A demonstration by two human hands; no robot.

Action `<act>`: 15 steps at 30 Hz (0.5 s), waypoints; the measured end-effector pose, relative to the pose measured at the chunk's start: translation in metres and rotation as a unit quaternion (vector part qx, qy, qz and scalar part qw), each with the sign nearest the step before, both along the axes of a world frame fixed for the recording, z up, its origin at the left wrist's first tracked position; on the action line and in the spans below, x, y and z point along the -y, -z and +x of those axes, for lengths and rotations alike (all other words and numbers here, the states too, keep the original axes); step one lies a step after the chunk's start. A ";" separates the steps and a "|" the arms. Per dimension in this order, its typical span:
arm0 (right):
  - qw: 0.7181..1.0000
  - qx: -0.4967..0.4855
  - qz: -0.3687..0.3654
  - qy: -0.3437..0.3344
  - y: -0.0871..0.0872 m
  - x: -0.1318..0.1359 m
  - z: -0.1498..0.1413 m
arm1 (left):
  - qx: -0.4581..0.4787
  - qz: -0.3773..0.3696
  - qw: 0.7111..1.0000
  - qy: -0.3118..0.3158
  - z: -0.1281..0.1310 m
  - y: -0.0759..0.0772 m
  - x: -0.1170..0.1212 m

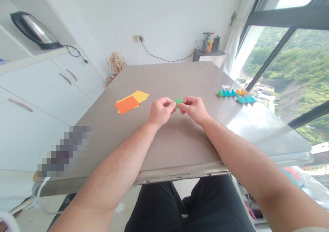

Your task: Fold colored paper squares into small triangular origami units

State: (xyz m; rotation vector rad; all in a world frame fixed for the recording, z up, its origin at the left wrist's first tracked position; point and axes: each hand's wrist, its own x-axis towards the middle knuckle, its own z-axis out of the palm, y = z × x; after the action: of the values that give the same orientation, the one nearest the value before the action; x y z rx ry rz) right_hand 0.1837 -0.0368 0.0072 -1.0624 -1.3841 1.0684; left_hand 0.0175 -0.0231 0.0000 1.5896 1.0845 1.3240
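Between my two hands is a small piece of folded green paper, held just above the middle of the table. My left hand pinches its left side with thumb and fingers. On its right side, my right hand grips it the same way. The fingers cover much of the paper, so its full shape is hidden. Left of my hands lie an orange paper sheet and yellow paper sheets, overlapping. Over to the right stand several small folded paper pieces in green, blue and orange.
The grey table reaches toward a white wall, with a window along its right. A blurred-out object lies at the left edge. An electric kettle stands on the left shelf. Beyond the table is a small cabinet bearing bottles.
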 end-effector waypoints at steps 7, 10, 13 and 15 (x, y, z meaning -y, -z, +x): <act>0.999 0.037 0.009 0.005 0.000 0.000 0.002 | 0.015 -0.029 0.999 0.027 0.002 -0.001 0.000; 0.999 0.041 0.018 0.007 0.000 0.000 0.002 | 0.023 -0.028 0.999 0.018 0.003 0.000 -0.001; 0.999 0.029 0.022 0.010 0.000 0.000 0.001 | 0.039 -0.029 0.999 0.012 0.004 -0.002 0.001; 0.999 0.025 0.020 0.011 -0.001 0.000 0.001 | 0.043 -0.034 0.998 0.019 0.005 -0.002 0.002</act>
State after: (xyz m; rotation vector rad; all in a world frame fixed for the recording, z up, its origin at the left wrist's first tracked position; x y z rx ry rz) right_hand 0.1843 -0.0372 0.0077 -1.0793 -1.4252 0.9990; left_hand 0.0220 -0.0255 0.0025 1.4838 1.0310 1.3049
